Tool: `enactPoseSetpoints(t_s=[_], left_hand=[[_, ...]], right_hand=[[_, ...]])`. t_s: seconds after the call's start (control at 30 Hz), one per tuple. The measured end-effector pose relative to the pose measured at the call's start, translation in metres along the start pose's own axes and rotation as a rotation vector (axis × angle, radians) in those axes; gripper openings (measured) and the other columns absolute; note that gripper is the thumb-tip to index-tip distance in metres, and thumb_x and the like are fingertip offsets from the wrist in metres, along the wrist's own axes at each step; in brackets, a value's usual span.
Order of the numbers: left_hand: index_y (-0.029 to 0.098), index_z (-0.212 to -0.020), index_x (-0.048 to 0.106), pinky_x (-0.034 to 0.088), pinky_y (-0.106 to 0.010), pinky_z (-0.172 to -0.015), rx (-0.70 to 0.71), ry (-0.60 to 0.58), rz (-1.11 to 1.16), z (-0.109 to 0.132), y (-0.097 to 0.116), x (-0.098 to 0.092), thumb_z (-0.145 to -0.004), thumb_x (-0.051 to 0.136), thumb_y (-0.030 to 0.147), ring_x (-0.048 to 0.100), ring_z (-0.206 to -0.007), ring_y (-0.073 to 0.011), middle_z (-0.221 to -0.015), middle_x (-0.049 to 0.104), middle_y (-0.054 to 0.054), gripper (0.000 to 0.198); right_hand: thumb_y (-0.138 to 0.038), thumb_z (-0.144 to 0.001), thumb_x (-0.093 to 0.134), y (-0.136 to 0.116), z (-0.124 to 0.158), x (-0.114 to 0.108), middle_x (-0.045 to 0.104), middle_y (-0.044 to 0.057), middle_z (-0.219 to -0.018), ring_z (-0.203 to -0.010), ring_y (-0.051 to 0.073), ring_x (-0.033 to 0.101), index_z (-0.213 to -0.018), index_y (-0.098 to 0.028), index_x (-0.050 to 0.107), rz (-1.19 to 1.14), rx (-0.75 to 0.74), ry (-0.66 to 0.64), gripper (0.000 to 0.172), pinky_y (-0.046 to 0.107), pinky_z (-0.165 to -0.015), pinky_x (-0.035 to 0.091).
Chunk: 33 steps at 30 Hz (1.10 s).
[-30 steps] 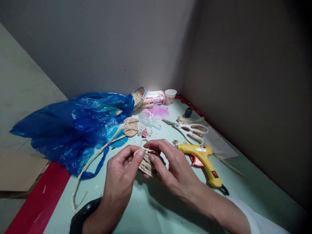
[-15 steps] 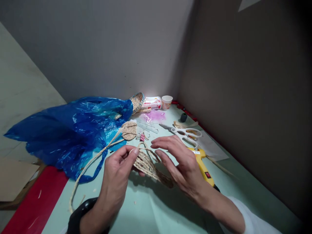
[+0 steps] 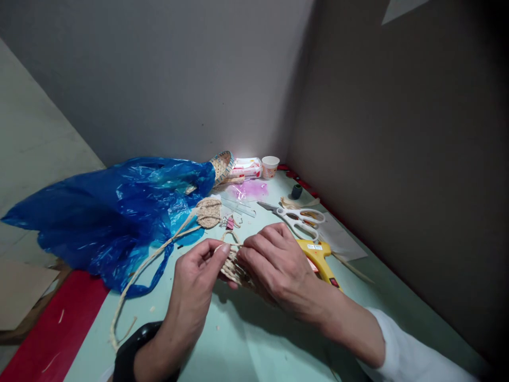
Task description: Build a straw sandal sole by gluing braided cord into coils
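Note:
My left hand (image 3: 199,278) pinches the near-left edge of a braided straw piece (image 3: 233,269), thumb on top. Closed over its other side is my right hand (image 3: 276,265), fingertips together at the braid; they hide much of the piece. A small loop of straw cord (image 3: 229,234) sticks up beyond the fingers. Just past it lies a pink binder clip (image 3: 230,223). A woven straw disc (image 3: 209,212) with a long straw cord (image 3: 147,260) rests left of the clip. To the right of my right hand is a yellow glue gun (image 3: 318,257), partly covered by it.
White-handled scissors (image 3: 296,217) lie behind my right hand. A blue plastic bag (image 3: 115,212) spreads over the left side, with a small woven basket (image 3: 222,165) at its end. Farther back stand a paper cup (image 3: 270,166), a tissue pack (image 3: 246,168) and a dark spool (image 3: 296,191).
My right hand has moved left and closed its fingers on the braided straw piece, where before they were spread beside it. My left hand keeps its pinch.

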<state>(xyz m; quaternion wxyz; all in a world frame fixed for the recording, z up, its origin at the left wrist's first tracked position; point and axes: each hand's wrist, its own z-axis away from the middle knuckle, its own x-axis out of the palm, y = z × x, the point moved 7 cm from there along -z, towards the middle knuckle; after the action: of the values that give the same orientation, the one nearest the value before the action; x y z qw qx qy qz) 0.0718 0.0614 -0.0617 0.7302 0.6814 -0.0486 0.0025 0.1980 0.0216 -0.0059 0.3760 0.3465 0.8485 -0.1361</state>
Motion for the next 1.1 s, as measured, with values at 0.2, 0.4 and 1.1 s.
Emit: enactPoseSetpoints(t_s=[0.2, 0.4, 1.1], left_hand=[[0.016, -0.075, 0.067, 0.053, -0.024, -0.048, 0.015, 0.0, -0.013, -0.001, 0.001, -0.001, -0.079, 0.074, 0.042, 0.056, -0.052, -0.0137, -0.059, 0.062, 0.002, 0.027], [0.017, -0.08, 0.067, 0.053, -0.024, -0.05, 0.025, 0.07, 0.038, -0.007, 0.0, -0.012, -0.08, 0.074, 0.042, 0.058, -0.055, -0.0133, -0.066, 0.064, 0.002, 0.026], [0.018, -0.085, 0.071, 0.047, -0.017, -0.059, 0.044, 0.153, 0.214, -0.008, 0.013, -0.018, -0.076, 0.081, 0.033, 0.055, -0.064, -0.011, -0.072, 0.067, 0.003, 0.021]], right_hand=[[-0.01, -0.096, 0.044, 0.001, -0.001, 0.005, 0.061, 0.007, -0.072, -0.066, 0.018, 0.043, -0.076, -0.013, 0.061, 0.017, 0.004, -0.025, 0.027, 0.035, -0.062, 0.032], [-0.007, -0.088, 0.044, 0.026, 0.011, -0.017, 0.053, 0.002, -0.072, -0.064, 0.015, 0.045, -0.08, -0.019, 0.048, -0.197, 0.304, 0.084, 0.015, 0.029, -0.062, 0.038], [-0.037, -0.098, 0.05, 0.041, 0.046, 0.018, 0.065, -0.001, -0.077, -0.071, 0.014, 0.059, -0.087, -0.02, 0.066, -0.825, 0.752, -0.41, 0.026, 0.025, -0.065, 0.043]])
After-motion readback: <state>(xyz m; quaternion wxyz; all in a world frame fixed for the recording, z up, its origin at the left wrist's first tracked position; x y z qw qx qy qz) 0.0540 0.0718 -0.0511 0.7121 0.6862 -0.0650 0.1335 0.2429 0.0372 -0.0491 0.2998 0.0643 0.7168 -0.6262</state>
